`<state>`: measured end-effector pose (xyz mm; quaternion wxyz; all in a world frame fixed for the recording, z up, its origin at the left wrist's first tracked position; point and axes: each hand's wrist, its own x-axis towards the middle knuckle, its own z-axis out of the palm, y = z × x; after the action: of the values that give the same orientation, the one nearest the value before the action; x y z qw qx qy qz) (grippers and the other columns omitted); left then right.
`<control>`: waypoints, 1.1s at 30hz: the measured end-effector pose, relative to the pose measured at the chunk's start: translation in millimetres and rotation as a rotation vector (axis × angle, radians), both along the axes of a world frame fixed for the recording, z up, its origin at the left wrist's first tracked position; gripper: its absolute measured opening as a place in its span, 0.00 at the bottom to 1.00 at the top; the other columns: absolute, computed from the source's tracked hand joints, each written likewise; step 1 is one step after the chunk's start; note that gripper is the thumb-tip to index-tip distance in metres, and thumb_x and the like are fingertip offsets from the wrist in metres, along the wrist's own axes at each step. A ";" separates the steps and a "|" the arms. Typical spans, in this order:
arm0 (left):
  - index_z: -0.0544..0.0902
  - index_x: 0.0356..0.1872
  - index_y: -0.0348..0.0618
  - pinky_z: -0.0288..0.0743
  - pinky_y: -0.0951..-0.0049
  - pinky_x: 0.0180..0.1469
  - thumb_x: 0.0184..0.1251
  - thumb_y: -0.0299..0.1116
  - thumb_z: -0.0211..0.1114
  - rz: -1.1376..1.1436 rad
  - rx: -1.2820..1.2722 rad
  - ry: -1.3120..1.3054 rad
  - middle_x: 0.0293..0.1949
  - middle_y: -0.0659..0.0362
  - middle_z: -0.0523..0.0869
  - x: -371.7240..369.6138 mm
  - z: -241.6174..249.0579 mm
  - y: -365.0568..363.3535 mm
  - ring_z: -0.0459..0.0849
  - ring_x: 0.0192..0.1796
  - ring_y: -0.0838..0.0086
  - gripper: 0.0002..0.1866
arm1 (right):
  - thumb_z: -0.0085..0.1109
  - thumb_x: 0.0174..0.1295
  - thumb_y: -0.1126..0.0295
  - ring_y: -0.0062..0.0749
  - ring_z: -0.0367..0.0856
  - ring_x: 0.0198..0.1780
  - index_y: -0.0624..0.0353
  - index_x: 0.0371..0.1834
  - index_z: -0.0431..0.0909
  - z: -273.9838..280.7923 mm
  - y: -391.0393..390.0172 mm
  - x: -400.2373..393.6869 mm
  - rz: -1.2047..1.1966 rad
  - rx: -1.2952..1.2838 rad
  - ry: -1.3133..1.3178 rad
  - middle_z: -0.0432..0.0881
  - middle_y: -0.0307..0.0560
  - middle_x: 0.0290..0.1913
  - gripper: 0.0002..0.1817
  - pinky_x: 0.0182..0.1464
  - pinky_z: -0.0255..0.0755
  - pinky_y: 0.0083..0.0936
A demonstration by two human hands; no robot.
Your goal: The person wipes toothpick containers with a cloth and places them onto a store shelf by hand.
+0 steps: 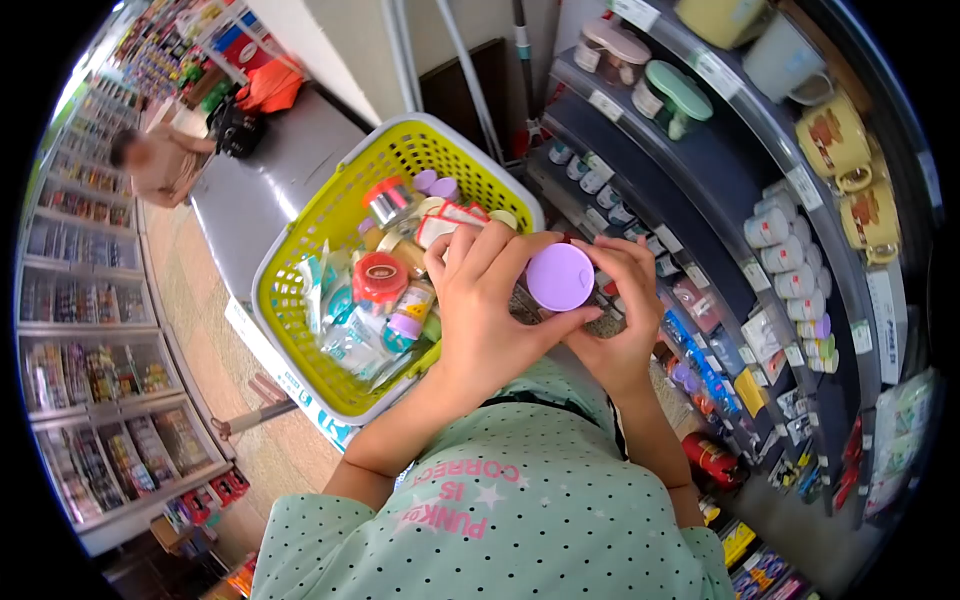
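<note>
Both my hands are curled around a small container with a round purple lid [560, 277], its top facing me. My left hand [480, 310] grips it from the left, with the thumb running along its lower edge. From the right, the fingers of my right hand [622, 320] close on its side. The body under the lid is mostly hidden. Just left of my hands stands a yellow-green basket [297, 240] with a grey rim. Among its contents are a red-lidded jar [380, 277], a jar with a red and silver cap [390, 200] and clear plastic packets [360, 345].
Shelves on the right carry yellow mugs [835, 140], rows of small white containers [785, 255] and a green-lidded box [675, 90]. A grey table [255, 190] extends behind the basket, with a black bag [237, 128] on it. A person [165, 165] is beside its far end.
</note>
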<state>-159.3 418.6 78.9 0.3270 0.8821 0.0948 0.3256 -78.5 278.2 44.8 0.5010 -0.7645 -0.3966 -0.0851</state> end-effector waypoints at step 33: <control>0.80 0.57 0.50 0.52 0.39 0.73 0.24 0.30 0.79 -0.934 0.446 -0.055 0.56 0.60 0.79 136.3 48.7 -209.3 0.74 0.62 0.57 0.44 | 0.73 0.56 0.64 0.33 0.79 0.63 0.58 0.68 0.78 41.5 -273.9 22.0 -0.495 0.467 0.474 0.84 0.49 0.60 0.34 0.68 0.66 0.32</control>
<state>-23.1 209.2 127.6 0.2440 0.8696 -0.3894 0.1804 -56.5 4.3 86.4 0.7029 -0.7010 -0.0443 -0.1122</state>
